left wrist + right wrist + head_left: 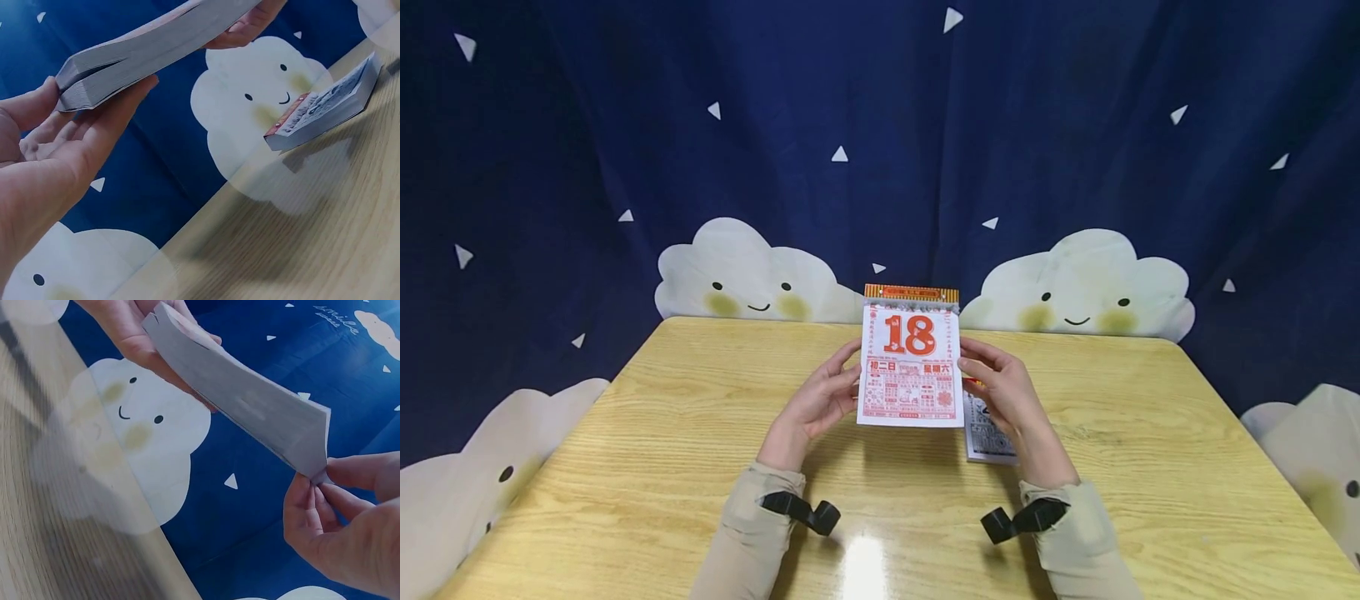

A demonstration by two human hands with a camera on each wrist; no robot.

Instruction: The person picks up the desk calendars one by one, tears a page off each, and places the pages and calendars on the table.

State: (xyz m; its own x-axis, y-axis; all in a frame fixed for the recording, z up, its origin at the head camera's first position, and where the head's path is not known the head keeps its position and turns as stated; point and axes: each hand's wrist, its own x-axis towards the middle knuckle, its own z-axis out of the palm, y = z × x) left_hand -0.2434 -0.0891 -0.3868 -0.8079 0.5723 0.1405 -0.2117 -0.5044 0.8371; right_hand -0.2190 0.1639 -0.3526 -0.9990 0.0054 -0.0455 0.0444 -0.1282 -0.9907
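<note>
From here the calendar's [911,356] fine print is too small for me to read. Some fingertips of the left hand [818,402] vanish behind it at nine o'clock, and some of the right hand's [1013,393] at three. The pad [985,433], at four o'clock from it, is partly covered by calendar and right hand. The head view crops the sleeves [747,533] at seven and five, the table [640,467] at six; the left wrist view cuts the calendar at twelve.

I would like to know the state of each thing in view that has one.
Red-print calendar: raised off the table, 18 showing, pages slightly bent.
Black-print calendar: lying face up on the table.
Left hand: grips the red-print calendar's left edge.
Right hand: pinches its right edge.
Curtain: hanging behind the table.
</note>
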